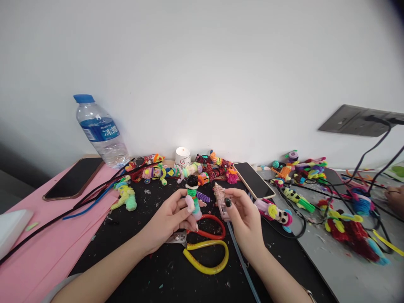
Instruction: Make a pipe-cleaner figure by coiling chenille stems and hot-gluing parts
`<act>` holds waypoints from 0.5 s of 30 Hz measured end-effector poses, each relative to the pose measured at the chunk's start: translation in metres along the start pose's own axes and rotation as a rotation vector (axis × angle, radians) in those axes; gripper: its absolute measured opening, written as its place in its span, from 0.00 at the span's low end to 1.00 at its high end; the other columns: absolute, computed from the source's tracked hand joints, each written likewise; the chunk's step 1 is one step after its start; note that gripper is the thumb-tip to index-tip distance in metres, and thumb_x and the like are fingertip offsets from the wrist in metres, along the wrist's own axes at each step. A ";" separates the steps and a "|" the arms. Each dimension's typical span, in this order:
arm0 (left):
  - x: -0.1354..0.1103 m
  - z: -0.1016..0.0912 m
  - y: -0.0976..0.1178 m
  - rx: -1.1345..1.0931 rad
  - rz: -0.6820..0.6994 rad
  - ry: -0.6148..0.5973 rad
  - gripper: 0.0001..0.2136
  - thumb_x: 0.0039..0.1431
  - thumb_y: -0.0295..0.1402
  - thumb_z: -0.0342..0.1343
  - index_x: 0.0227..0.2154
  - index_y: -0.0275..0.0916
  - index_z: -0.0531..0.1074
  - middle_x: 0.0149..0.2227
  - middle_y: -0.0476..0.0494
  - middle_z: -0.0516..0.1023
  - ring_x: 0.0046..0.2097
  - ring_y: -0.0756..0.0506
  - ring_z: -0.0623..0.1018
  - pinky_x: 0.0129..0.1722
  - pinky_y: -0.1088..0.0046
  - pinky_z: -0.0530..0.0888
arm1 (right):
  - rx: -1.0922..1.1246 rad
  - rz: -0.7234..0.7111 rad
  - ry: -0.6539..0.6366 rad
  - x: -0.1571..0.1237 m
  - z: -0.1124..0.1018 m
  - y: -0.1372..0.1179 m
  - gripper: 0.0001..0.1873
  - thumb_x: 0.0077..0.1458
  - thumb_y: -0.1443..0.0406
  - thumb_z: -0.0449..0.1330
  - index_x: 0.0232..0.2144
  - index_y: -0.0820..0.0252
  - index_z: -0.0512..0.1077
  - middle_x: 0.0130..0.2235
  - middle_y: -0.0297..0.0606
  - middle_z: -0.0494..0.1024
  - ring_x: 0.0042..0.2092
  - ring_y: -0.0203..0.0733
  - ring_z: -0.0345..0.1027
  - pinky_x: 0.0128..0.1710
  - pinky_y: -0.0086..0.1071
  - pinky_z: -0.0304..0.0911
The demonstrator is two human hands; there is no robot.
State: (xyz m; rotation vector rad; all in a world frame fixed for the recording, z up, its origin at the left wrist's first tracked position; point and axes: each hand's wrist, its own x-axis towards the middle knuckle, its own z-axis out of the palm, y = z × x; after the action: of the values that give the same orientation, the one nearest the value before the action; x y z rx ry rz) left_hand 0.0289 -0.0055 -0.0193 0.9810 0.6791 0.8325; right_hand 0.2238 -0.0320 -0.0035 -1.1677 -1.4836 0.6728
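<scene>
My left hand (173,212) grips a small pipe-cleaner doll (193,195) upright, with black hair, a green and teal body and a purple arm. To its right, my right hand (244,216) has thumb and fingers closed on a pale pink tool that looks like a glue gun (220,198). A translucent glue stick (241,256) runs from its back toward the near edge. Below the doll, scissors (206,256) with one red and one yellow handle lie on the black mat (151,269); their blades are partly hidden by my left hand.
A water bottle (101,132) leans on the wall beside a phone (74,176). Another phone (253,180), an upturned paper cup (183,156) and several pipe-cleaner dolls (276,213) line the back and right. Black cables (67,212) cross the left. Another person's hand (394,198) shows at right.
</scene>
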 end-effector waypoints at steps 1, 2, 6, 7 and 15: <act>0.000 0.000 0.000 -0.005 -0.012 -0.011 0.11 0.60 0.34 0.55 0.42 0.40 0.61 0.36 0.48 0.75 0.28 0.53 0.75 0.30 0.77 0.73 | -0.016 -0.010 -0.040 -0.001 0.002 0.001 0.11 0.58 0.66 0.53 0.44 0.55 0.67 0.34 0.36 0.71 0.28 0.36 0.60 0.26 0.29 0.59; -0.001 0.001 0.000 -0.008 -0.021 -0.021 0.11 0.59 0.34 0.55 0.42 0.40 0.62 0.34 0.49 0.74 0.28 0.53 0.75 0.30 0.77 0.72 | -0.041 -0.030 -0.076 -0.003 0.004 0.002 0.13 0.56 0.67 0.55 0.45 0.56 0.67 0.35 0.36 0.71 0.28 0.36 0.60 0.26 0.29 0.59; -0.001 0.003 0.001 0.015 -0.021 -0.034 0.10 0.57 0.34 0.57 0.41 0.39 0.65 0.30 0.51 0.73 0.28 0.54 0.74 0.29 0.79 0.71 | -0.151 -0.100 -0.122 -0.011 0.013 0.000 0.16 0.50 0.70 0.59 0.44 0.57 0.69 0.33 0.36 0.72 0.27 0.36 0.59 0.24 0.29 0.58; -0.001 0.004 0.001 0.031 -0.021 -0.032 0.10 0.57 0.34 0.57 0.40 0.39 0.65 0.29 0.51 0.73 0.28 0.53 0.74 0.29 0.79 0.70 | -0.164 -0.098 -0.112 -0.013 0.015 0.000 0.16 0.49 0.70 0.59 0.43 0.58 0.69 0.32 0.36 0.72 0.27 0.36 0.59 0.24 0.30 0.58; 0.000 0.003 -0.002 0.056 -0.067 -0.048 0.12 0.54 0.34 0.59 0.40 0.39 0.66 0.36 0.47 0.74 0.31 0.49 0.78 0.35 0.71 0.75 | -0.215 -0.083 -0.038 -0.014 0.016 0.002 0.10 0.52 0.70 0.56 0.38 0.60 0.72 0.27 0.35 0.72 0.24 0.36 0.61 0.23 0.29 0.59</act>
State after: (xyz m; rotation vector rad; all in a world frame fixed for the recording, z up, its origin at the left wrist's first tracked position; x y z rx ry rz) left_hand 0.0320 -0.0070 -0.0204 1.0203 0.6936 0.7324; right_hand 0.2085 -0.0415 -0.0150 -1.2528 -1.6581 0.4901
